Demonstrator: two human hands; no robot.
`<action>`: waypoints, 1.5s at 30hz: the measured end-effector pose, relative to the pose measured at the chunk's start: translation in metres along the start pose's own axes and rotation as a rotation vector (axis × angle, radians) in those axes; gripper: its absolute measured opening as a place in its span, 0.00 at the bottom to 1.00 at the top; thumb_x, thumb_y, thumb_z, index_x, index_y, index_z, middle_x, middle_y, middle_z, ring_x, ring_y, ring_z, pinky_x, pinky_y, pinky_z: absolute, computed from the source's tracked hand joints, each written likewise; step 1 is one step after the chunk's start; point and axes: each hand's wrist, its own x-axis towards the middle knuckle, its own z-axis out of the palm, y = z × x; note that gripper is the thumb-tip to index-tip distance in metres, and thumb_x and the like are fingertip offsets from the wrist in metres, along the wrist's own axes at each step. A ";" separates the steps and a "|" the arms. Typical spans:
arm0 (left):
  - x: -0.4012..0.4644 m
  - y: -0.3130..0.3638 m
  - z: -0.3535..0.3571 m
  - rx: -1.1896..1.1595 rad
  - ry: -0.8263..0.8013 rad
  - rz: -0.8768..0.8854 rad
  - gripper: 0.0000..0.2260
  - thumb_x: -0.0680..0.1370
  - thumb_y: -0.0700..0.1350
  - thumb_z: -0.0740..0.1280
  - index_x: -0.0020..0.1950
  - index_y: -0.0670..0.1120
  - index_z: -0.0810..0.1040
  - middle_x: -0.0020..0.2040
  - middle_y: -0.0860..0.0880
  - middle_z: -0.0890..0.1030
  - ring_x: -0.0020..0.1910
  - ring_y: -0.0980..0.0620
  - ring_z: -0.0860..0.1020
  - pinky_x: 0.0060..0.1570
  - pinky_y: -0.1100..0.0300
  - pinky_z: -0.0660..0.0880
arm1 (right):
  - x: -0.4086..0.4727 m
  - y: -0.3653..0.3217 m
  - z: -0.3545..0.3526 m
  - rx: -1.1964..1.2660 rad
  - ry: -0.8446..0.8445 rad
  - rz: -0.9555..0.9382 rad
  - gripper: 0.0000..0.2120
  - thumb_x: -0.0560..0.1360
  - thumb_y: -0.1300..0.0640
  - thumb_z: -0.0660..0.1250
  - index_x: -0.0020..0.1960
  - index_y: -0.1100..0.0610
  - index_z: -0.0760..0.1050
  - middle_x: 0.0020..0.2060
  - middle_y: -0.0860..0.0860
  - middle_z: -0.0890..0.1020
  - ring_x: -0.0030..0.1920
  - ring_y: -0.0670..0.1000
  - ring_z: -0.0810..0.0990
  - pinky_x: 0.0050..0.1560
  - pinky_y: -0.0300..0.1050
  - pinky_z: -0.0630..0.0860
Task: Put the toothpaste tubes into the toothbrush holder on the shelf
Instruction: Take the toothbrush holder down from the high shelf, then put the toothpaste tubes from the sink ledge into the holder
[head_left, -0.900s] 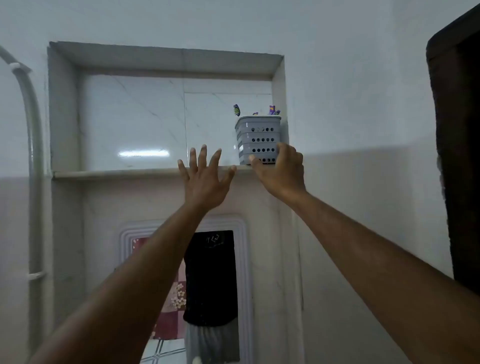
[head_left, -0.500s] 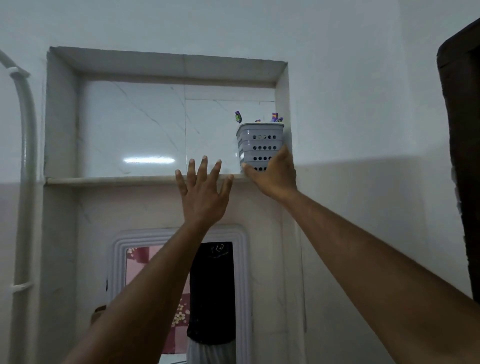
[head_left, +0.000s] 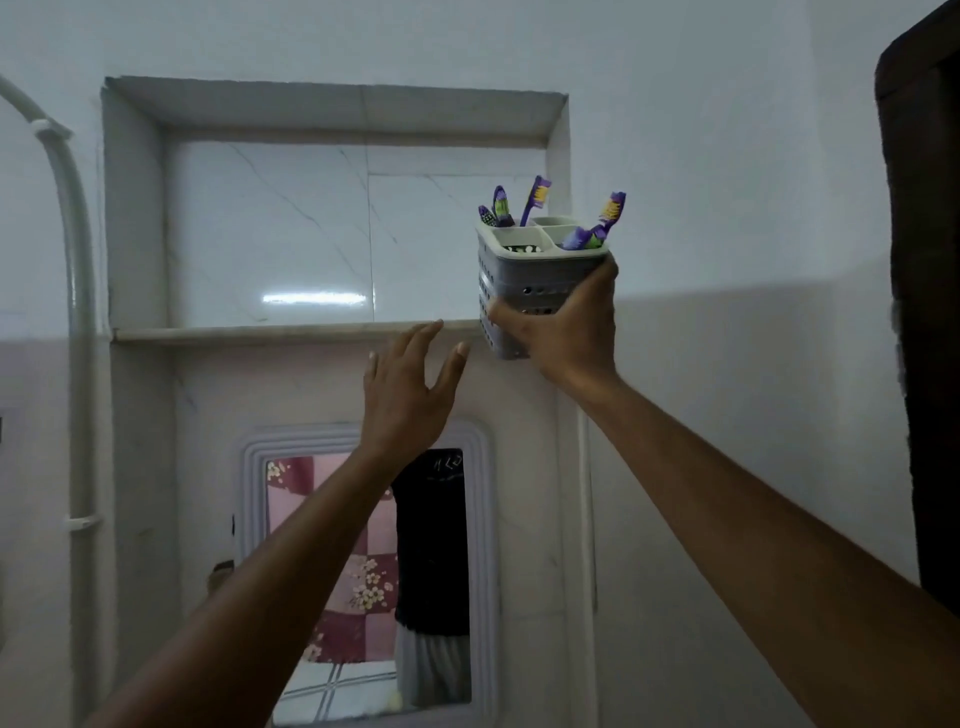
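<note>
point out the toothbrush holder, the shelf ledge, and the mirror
toothbrush holder (head_left: 540, 280): head view, grey perforated front wall.
shelf ledge (head_left: 270, 331): head view, bare front edge.
mirror (head_left: 363, 551): head view, glass, on the pink patterned reflection.

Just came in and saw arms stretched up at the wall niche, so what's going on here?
A person's right hand grips a grey perforated plastic toothbrush holder and holds it tilted, off the front edge of the pale stone niche shelf. Purple toothbrushes stick out of its compartments. The left hand is open and empty, just below the shelf edge. No toothpaste tubes are in sight.
</note>
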 end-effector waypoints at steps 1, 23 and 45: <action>-0.009 0.001 -0.004 0.001 -0.013 0.011 0.27 0.85 0.65 0.60 0.80 0.53 0.71 0.78 0.51 0.74 0.78 0.49 0.70 0.79 0.37 0.61 | -0.011 0.000 -0.007 0.015 -0.001 0.004 0.63 0.58 0.33 0.85 0.83 0.54 0.60 0.75 0.50 0.76 0.72 0.54 0.80 0.68 0.57 0.83; -0.386 -0.102 -0.027 -0.051 -0.542 -0.517 0.25 0.82 0.64 0.67 0.73 0.50 0.79 0.70 0.51 0.81 0.68 0.53 0.79 0.67 0.52 0.75 | -0.406 0.143 -0.064 -0.083 -0.438 0.598 0.54 0.58 0.37 0.87 0.74 0.55 0.67 0.67 0.49 0.81 0.64 0.51 0.84 0.63 0.57 0.84; -0.624 -0.275 -0.016 0.295 -1.169 -0.548 0.18 0.78 0.38 0.72 0.69 0.46 0.80 0.65 0.43 0.83 0.60 0.39 0.80 0.56 0.47 0.77 | -0.636 0.261 -0.054 -0.294 -0.746 1.026 0.58 0.60 0.52 0.93 0.79 0.56 0.63 0.67 0.48 0.78 0.60 0.45 0.82 0.51 0.27 0.79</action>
